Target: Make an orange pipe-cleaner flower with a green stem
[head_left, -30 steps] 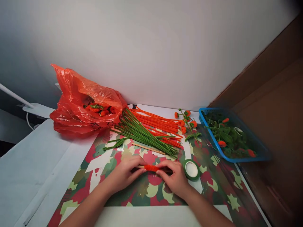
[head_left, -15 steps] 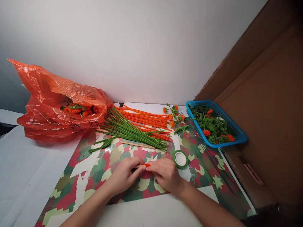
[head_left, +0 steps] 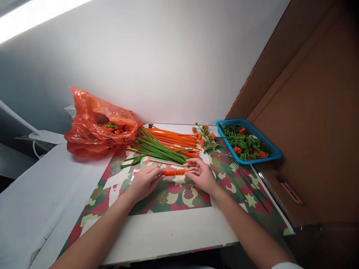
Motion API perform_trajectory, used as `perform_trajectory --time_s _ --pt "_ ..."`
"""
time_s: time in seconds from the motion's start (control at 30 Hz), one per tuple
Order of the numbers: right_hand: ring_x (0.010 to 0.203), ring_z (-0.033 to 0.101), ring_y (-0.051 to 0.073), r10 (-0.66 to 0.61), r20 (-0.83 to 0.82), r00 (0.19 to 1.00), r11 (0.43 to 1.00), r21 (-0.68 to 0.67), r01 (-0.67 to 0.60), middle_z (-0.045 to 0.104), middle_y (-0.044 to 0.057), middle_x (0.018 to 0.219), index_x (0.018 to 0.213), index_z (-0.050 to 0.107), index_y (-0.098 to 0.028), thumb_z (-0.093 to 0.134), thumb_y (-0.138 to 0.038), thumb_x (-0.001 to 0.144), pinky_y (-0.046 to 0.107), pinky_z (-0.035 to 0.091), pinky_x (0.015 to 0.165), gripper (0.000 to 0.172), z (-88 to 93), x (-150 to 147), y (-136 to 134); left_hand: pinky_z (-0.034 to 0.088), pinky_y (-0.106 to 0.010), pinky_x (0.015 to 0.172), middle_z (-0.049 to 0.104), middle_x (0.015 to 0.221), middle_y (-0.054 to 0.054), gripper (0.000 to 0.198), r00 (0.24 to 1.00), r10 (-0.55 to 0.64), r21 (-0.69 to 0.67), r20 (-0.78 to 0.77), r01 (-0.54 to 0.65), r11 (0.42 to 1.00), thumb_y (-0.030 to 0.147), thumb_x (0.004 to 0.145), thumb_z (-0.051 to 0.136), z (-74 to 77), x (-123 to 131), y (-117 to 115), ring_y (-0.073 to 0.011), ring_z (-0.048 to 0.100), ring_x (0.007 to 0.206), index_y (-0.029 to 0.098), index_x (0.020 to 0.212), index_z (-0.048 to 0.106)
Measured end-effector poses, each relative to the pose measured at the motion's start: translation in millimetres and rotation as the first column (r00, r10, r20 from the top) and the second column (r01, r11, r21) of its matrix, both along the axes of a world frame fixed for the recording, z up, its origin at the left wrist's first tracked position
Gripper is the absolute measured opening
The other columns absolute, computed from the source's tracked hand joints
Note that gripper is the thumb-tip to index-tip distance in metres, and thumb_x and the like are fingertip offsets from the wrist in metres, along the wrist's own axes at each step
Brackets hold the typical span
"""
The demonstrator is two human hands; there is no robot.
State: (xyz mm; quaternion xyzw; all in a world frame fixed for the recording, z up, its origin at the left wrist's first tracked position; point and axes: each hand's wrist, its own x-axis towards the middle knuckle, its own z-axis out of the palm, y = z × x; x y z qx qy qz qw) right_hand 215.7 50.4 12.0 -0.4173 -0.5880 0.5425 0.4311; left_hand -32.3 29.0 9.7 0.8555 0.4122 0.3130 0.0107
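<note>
Between my two hands stretches an orange fuzzy pipe-cleaner coil [head_left: 174, 173], held level just above the patterned table cover. My left hand [head_left: 144, 182] is closed on its left end, thumb and fingers pinched together. At the right end, my right hand [head_left: 202, 176] grips it with thumb and fingertips. Whether a stick runs inside the coil cannot be seen. Just beyond lies a thin wooden stick [head_left: 165, 162], and past it a bundle of green pipe cleaners [head_left: 158, 147] overlaps straight orange pipe cleaners [head_left: 174, 137]. The green tape roll is mostly hidden by my right hand.
An orange plastic bag [head_left: 92, 140] with orange flower pieces stands at the left. Orange flowers on a green stem [head_left: 207, 135] lie at the back. A blue basket [head_left: 269, 151] of leaves is at right, beside a cardboard wall [head_left: 308, 112] and a pink-handled cutter [head_left: 291, 193].
My hands have drawn apart, and a long orange coil now shows between them where only a small orange bit showed. The view has shifted, bringing the table's front edge and a light into sight.
</note>
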Motion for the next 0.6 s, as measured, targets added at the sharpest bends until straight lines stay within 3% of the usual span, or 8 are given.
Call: perform_trajectory --time_s 0.07,0.13,0.23,0.3,0.43,0.6 --pt "0.079 0.07 0.015 -0.045 -0.062 0.997 0.997 -0.067 0.041 0.069 0.007 0.1 0.104 0.058 -0.018 0.073 -0.04 0.073 0.025 0.057 0.067 0.041 3.6 5 6 0.043 -0.024 0.06 0.061 0.077 -0.003 0.016 0.999 0.027 0.06 0.027 -0.029 0.998 0.023 0.095 0.043 1.0 -3 1 -0.0139 0.055 0.068 0.018 0.092 0.058" --pt "0.066 0.07 0.015 -0.03 -0.086 0.996 0.979 -0.202 0.012 0.071 0.007 0.087 0.096 0.06 -0.016 0.064 -0.055 0.078 0.022 0.055 0.055 0.043 6.8 9 11 0.044 -0.024 0.062 0.061 0.077 -0.003 0.015 0.998 0.035 0.107 0.052 -0.04 0.993 0.023 0.095 0.043 0.7 -4 0 -0.0137 0.055 0.068 0.019 0.094 0.058" --pt "0.044 0.064 0.014 0.141 -0.05 0.989 0.886 -0.44 -0.148 0.067 0.007 0.059 0.075 0.06 -0.012 0.049 -0.07 0.081 0.019 0.046 0.037 0.059 9.0 10 13 0.045 -0.024 0.064 0.062 0.08 -0.004 0.016 0.999 0.031 0.163 0.025 -0.035 0.986 0.022 0.096 0.044 -0.2 -2 0 -0.0142 0.056 0.071 0.019 0.095 0.059" --pt "0.038 0.06 0.013 0.238 -0.045 0.97 0.832 -0.505 -0.227 0.064 0.007 0.051 0.067 0.058 -0.011 0.05 -0.07 0.08 0.017 0.04 0.032 0.061 8.8 9 11 0.044 -0.024 0.063 0.062 0.08 -0.004 0.016 0.999 0.036 0.183 -0.015 -0.033 0.982 0.023 0.096 0.044 -0.2 0 0 -0.0144 0.055 0.071 0.019 0.096 0.06" --pt "0.04 0.061 0.011 0.204 -0.084 0.975 0.863 -0.456 -0.22 0.065 0.003 0.054 0.07 0.058 -0.012 0.064 -0.061 0.074 0.016 0.041 0.035 0.05 7.8 5 7 0.043 -0.024 0.062 0.06 0.079 -0.004 0.015 0.998 0.017 0.164 -0.064 -0.007 0.986 0.021 0.095 0.045 0.6 2 1 -0.0149 0.055 0.072 0.018 0.094 0.059" --pt "0.051 0.066 0.012 0.167 -0.065 0.984 0.917 -0.357 -0.179 0.068 0.002 0.064 0.074 0.059 -0.013 0.074 -0.052 0.066 0.018 0.048 0.047 0.043 2.6 1 2 0.044 -0.024 0.065 0.062 0.083 -0.005 0.016 1.0 -0.004 0.083 -0.018 0.005 0.997 0.021 0.096 0.043 -1.6 2 2 -0.0157 0.056 0.077 0.017 0.098 0.059"
